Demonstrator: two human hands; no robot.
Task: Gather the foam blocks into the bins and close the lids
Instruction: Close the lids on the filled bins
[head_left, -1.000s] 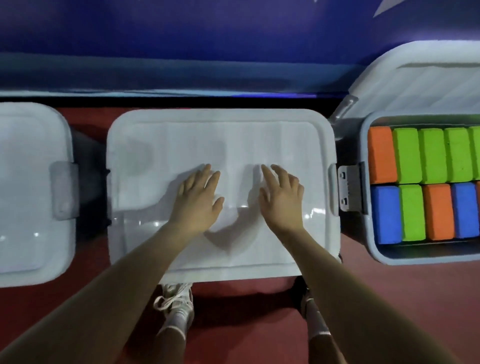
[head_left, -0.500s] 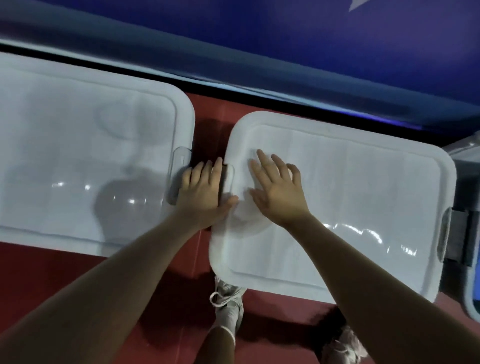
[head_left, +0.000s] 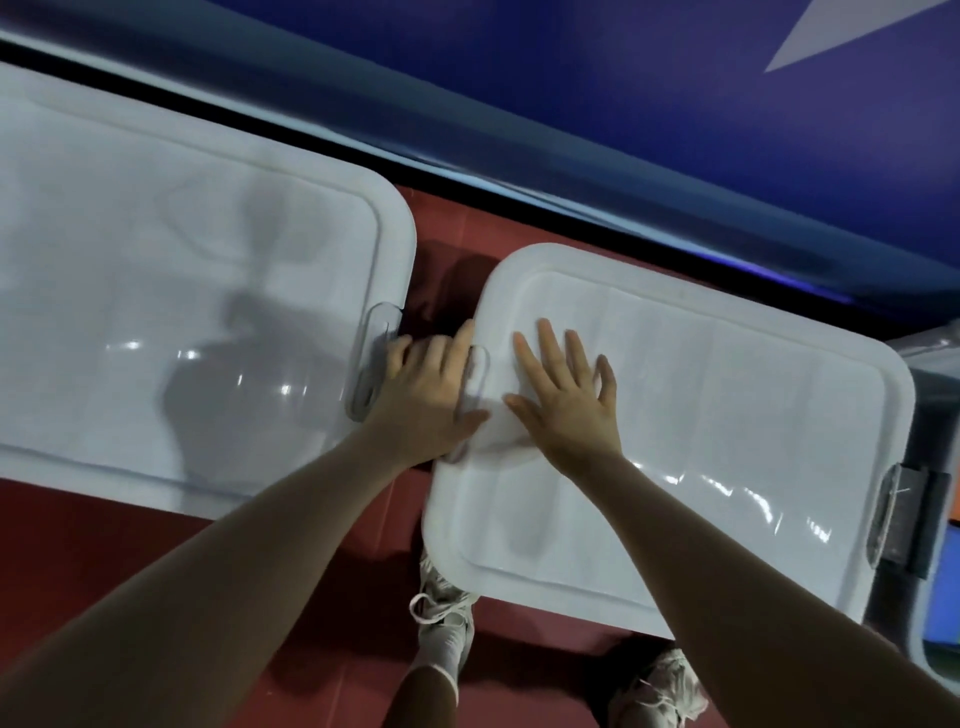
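Two white bin lids (head_left: 701, 426) (head_left: 171, 312) shut, side by side.

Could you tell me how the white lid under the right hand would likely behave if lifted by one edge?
The lid looks thin and glossy, so probably light, slightly flexible and somewhat slippery. The flat right hand leaves no visible dent, suggesting reasonable stiffness.

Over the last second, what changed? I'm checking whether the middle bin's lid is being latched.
The left hand slid left off the middle lid to its left-edge clip, fingers now down in the gap beside the left bin. The right hand slid left too and still lies flat on the lid. Both lids remain shut.
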